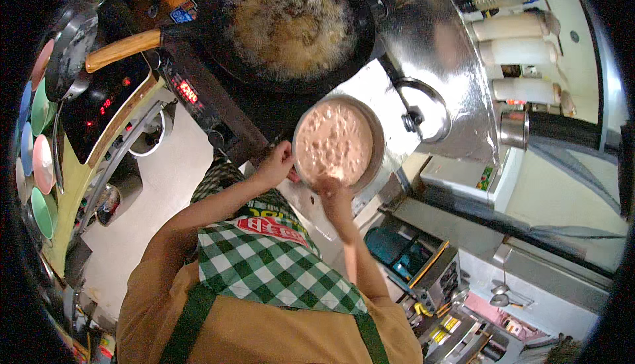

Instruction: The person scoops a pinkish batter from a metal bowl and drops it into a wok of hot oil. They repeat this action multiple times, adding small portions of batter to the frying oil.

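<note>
A round metal bowl (376,158) holds wet, pinkish-brown batter with lumpy pieces (335,141). My left hand (278,164) is curled at the bowl's left edge, thumb by the rim and fingers lower down. At the near side of the bowl, my right hand (335,193) reaches over the rim; its fingertips are at or in the mixture and blurred, so what they hold is hidden. Beyond the bowl, food (292,27) fries in bubbling oil in a large dark wok (364,31) with a wooden handle (124,50).
A lid with a black knob (421,111) lies right of the bowl on the metal counter (461,101). Left are a cooker with a lit red display (188,91), a second cooktop (94,116), a dark pan (74,51) and several coloured bowls (44,213).
</note>
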Demonstrator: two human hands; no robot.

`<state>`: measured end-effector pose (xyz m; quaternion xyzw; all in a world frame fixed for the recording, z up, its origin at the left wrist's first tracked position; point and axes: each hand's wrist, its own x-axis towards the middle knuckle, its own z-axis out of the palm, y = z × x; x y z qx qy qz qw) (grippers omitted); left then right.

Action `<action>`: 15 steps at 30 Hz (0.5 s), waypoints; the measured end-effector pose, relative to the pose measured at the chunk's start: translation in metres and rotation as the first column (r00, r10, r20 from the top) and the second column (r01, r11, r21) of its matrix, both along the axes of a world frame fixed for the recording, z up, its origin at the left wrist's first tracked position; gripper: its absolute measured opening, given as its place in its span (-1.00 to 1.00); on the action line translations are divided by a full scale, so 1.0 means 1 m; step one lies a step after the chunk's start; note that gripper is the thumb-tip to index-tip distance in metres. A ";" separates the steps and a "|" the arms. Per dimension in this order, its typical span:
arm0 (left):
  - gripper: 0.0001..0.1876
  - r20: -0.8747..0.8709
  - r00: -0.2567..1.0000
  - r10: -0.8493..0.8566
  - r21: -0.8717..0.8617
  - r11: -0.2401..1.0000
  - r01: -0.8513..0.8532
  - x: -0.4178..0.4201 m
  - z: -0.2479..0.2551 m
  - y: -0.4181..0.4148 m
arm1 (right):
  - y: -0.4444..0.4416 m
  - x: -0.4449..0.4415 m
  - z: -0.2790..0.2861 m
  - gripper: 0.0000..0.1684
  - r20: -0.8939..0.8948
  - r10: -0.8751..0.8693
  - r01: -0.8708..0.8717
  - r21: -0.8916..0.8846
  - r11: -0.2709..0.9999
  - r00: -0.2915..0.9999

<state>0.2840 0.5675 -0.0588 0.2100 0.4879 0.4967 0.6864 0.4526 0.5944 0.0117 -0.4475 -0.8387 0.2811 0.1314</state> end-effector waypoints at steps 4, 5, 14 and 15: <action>-0.90 -0.133 0.991 -0.026 0.055 0.998 0.034 0.001 -0.009 -0.002 | -0.010 -0.013 0.011 -0.88 -0.007 0.034 -0.035 -0.227 0.973 0.999; -0.90 -0.322 0.946 -0.045 0.114 0.990 0.086 -0.005 0.007 -0.001 | -0.006 -0.001 0.011 -0.87 0.007 0.060 -0.056 -0.255 0.965 0.998; -0.91 -0.050 0.996 -0.076 0.091 0.993 0.081 0.001 -0.012 -0.001 | 0.155 -0.069 0.135 -0.63 -0.320 -0.228 -0.026 -0.629 0.777 0.920; -0.91 -0.113 0.990 -0.086 0.136 0.985 0.101 0.010 -0.037 -0.003 | 0.180 -0.090 0.136 -0.62 -0.369 -0.019 -0.161 -0.450 0.878 0.929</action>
